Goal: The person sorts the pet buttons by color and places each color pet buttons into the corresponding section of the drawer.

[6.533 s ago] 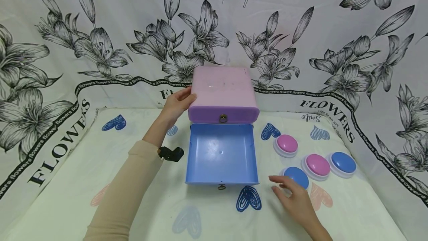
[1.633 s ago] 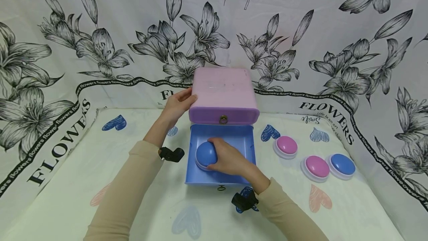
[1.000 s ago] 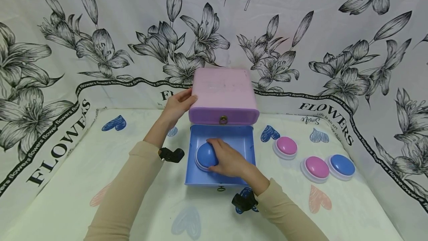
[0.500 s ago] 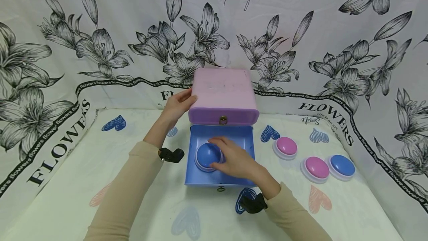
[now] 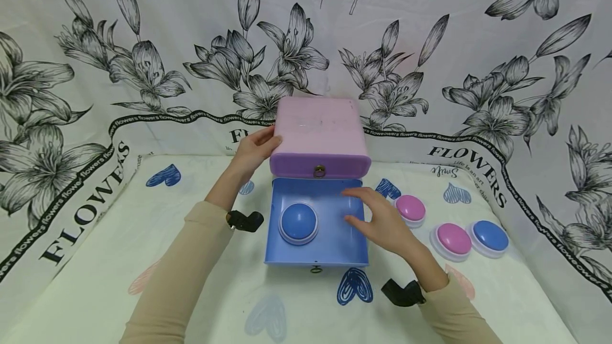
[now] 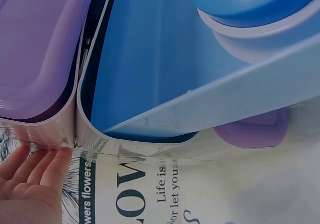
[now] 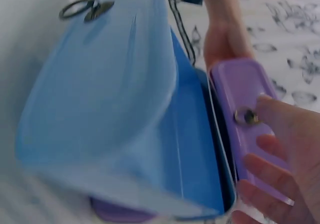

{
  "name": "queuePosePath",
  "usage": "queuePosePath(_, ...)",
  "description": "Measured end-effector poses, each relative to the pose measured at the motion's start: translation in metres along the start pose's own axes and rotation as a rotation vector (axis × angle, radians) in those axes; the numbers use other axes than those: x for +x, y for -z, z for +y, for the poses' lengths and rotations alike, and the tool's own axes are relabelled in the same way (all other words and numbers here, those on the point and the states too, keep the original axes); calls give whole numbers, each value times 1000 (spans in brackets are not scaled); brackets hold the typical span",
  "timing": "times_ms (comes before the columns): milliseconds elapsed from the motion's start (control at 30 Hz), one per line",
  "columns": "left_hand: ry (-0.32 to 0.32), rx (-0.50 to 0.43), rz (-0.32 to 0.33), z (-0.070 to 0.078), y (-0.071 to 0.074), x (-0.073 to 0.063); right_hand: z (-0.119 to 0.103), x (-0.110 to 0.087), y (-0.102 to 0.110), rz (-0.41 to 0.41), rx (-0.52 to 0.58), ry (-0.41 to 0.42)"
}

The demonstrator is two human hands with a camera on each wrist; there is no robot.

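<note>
A small two-drawer chest [image 5: 320,126] has a pink top, a closed purple upper drawer [image 5: 296,164] and a pulled-out blue lower drawer [image 5: 337,248]. Inside the blue drawer, toward its left, sits a blue dome-topped button [image 5: 298,221] on a round white base. My left hand [image 5: 253,147] rests against the chest's left side; the left wrist view shows its fingertips touching the pink wall. My right hand [image 5: 384,222] hovers over the drawer's right edge, thumb and fingers spread apart, holding nothing. In the right wrist view its fingers [image 7: 272,176] overlap the purple drawer front.
On the cloth to the right lie two pink dome-topped buttons, a nearer one [image 5: 454,238] and a farther one [image 5: 411,207] partly behind my right hand. Another blue one [image 5: 490,235] sits farthest right. A flower-printed curtain [image 5: 215,31] hangs behind the chest.
My right hand picked up a blue button from the right, set it in the blue drawer, released it and drew back rightward. My left hand has stayed on the chest.
</note>
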State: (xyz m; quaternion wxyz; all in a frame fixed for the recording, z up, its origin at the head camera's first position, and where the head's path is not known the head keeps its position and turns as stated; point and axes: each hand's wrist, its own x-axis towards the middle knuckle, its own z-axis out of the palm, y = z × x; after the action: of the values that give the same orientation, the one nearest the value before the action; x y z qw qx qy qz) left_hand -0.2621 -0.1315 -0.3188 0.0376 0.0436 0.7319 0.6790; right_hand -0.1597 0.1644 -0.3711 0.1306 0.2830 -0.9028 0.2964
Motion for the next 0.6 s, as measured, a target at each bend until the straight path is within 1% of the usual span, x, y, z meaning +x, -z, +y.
queuePosePath(67, 0, -5, 7, -5, 1, 4, 10, -6, 7, 46, 11, -20)
queuePosePath(133, -3, -1, 11, -9, 2, 7, 21, -13, 14, 103, 0, -39)
queuePosePath(200, -9, 6, 12, -11, 2, 8, 32, -20, 21, 153, -3, -88)
queuePosePath(267, -13, 8, 11, -12, 1, 8, 42, -28, 27, 195, -11, -155)
queuePosePath(400, -10, 11, 14, -10, 1, 7, 62, -46, 41, 235, -16, -262)
queuePosePath(433, -5, 11, 11, -8, 1, 5, 67, -50, 44, 239, -27, -276)
queuePosePath(500, -1, 12, 12, -7, 1, 5, 77, -59, 51, 255, -43, -300)
queuePosePath(600, -2, 14, 17, -8, 2, 6, 94, -71, 59, 303, -89, -348)
